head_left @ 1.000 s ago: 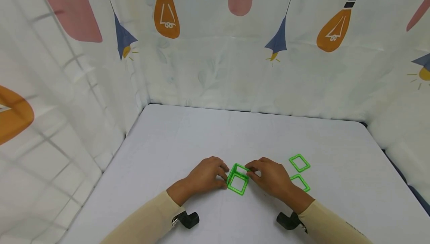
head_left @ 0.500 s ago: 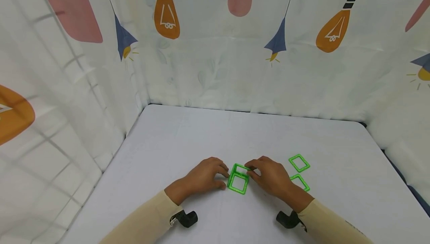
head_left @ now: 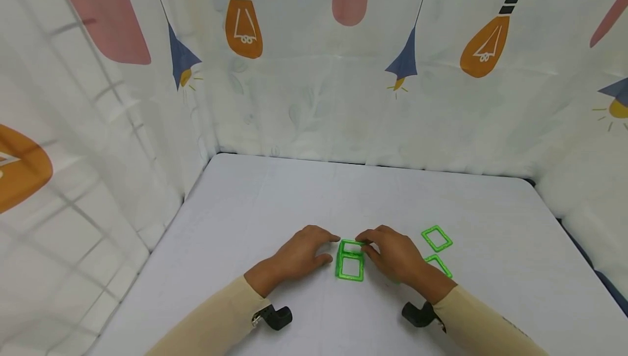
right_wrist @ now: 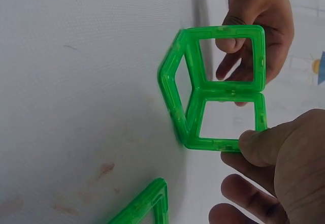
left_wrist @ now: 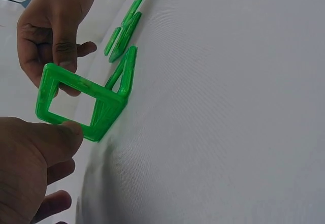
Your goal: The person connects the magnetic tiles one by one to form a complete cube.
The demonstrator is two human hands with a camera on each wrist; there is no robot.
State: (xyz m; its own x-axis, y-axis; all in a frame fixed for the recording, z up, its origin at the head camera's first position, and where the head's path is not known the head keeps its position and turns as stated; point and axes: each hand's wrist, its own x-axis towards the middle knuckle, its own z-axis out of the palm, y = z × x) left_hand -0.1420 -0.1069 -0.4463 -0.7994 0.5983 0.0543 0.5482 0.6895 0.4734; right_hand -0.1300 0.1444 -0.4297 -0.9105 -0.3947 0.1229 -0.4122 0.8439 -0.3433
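Note:
Green see-through square magnetic tiles (head_left: pixel 363 270) are joined at their edges on the white table: one lies flat, and two stand up along adjoining sides. My right hand (head_left: pixel 394 253) pinches the edge of the far standing tile (right_wrist: pixel 228 145) between thumb and index finger. At the other standing tile (left_wrist: pixel 48 89) is my left hand (head_left: pixel 301 252), its index finger stretched to the top corner and its thumb apart from the finger. In the right wrist view, this left hand (right_wrist: pixel 266 31) shows behind the tile, with the thumb seen through its opening.
Two loose green square tiles, a farther one (head_left: pixel 447 246) and a nearer one (head_left: pixel 444 265), lie right of my right hand. Another green piece (head_left: pixel 396 281) is mostly hidden under the right wrist. A printed curtain (head_left: pixel 314 105) hangs behind the white table (head_left: pixel 275 192).
The joined tiles have turned slightly and shifted a little to the right. My left index finger has straightened out toward the far top corner. The right hand keeps its pinch.

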